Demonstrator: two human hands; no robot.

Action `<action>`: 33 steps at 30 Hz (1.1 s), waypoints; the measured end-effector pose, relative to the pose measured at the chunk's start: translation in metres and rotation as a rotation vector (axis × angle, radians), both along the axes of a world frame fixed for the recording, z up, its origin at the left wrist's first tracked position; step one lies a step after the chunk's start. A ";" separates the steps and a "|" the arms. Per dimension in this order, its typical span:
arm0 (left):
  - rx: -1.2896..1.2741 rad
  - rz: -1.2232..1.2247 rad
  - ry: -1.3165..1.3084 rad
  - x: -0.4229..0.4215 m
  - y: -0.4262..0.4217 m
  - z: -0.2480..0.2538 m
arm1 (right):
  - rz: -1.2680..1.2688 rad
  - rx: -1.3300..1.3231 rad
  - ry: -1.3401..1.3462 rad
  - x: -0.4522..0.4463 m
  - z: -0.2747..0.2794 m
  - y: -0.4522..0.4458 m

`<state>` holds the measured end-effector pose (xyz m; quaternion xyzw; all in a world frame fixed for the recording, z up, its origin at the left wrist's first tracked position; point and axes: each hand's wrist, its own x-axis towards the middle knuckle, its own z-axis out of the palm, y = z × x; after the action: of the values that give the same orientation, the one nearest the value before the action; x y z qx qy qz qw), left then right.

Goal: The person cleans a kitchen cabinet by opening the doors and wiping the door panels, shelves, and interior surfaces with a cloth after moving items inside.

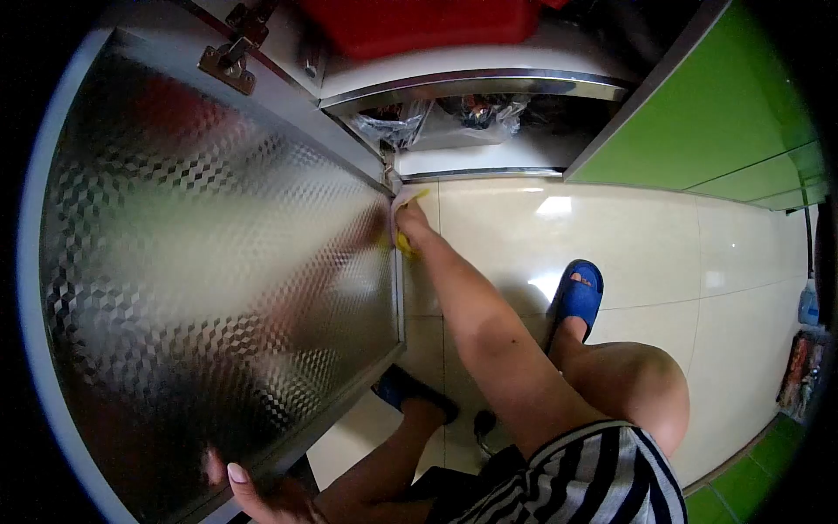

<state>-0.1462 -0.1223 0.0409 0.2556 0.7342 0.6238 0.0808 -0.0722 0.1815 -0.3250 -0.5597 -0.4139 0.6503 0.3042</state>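
Your sleeve [624, 467] is striped black and pale grey, your cloth [401, 201] yellow and pale pink, your slippers [582, 298] blue, the cabinet door [218, 271] silvery with a repeating cube pattern, the floor tiles [497, 231] underfoot cream, the cabinet panel [698, 113] opposite green, and the container [419, 26] up top red.

The scene is viewed from above by one head-worn camera, pointed forward and steeply down. The cabinet door [218, 262] is seen close at the left, the tiled floor [642, 240] farther below.
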 end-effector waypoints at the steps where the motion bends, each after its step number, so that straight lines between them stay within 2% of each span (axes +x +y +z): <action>1: -0.001 0.000 0.022 0.001 -0.001 -0.001 | 0.084 -0.007 -0.053 0.004 0.007 -0.008; 2: 0.004 0.000 0.017 0.000 -0.003 -0.002 | 0.169 -0.010 -0.105 0.008 0.015 -0.015; 4: 0.071 -0.091 -0.010 -0.010 -0.008 -0.008 | -0.025 -0.065 0.077 0.008 0.020 -0.041; 6: 0.108 -0.121 -0.021 -0.012 -0.010 -0.011 | 0.092 -0.060 -0.012 0.005 0.011 -0.065; 7: 0.136 -0.151 -0.037 -0.011 -0.012 -0.011 | 0.126 0.079 -0.090 -0.008 -0.045 -0.085; 9: 0.110 -0.130 -0.023 -0.011 -0.010 -0.010 | 0.147 0.095 -0.088 -0.007 -0.050 -0.116; 10: 0.076 -0.108 -0.014 -0.007 -0.011 -0.008 | 0.132 -0.052 -0.019 0.008 -0.021 -0.139; 12: 0.034 -0.112 0.040 0.003 -0.005 -0.008 | 0.191 -0.249 -0.086 0.014 -0.007 -0.155; 13: 0.009 -0.112 0.065 0.010 -0.002 -0.006 | 0.198 -0.259 -0.088 0.020 -0.008 -0.173; 15: 0.020 -0.083 0.042 0.022 0.014 0.000 | 0.327 -0.023 -0.114 0.032 -0.010 -0.199; 17: 0.073 -0.063 0.002 0.018 0.010 0.000 | 0.364 -0.016 -0.133 0.052 0.004 -0.226; 19: 0.077 -0.081 -0.020 0.012 0.010 0.002 | 0.518 0.121 -0.240 0.073 0.006 -0.255; 21: 0.087 -0.107 -0.039 0.012 0.012 0.002 | 0.695 0.386 -0.438 0.092 -0.007 -0.272; 25: 0.104 -0.056 -0.046 0.011 0.011 0.000 | 0.785 0.760 -0.758 0.099 -0.037 -0.209; 27: 0.124 -0.066 -0.077 0.013 0.009 -0.001 | 0.756 0.838 -0.829 0.094 -0.028 -0.146; 30: 0.149 -0.122 -0.057 0.012 0.011 -0.001 | 0.723 0.840 -0.849 0.088 0.010 -0.098; 33: 0.170 -0.070 -0.159 0.009 0.009 -0.002 | 0.700 0.827 -0.694 0.080 0.004 -0.139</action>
<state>-0.1370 -0.1137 0.0391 0.2366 0.6605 0.6990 0.1384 0.0074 0.0421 -0.3212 -0.4059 -0.8629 0.2789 0.1132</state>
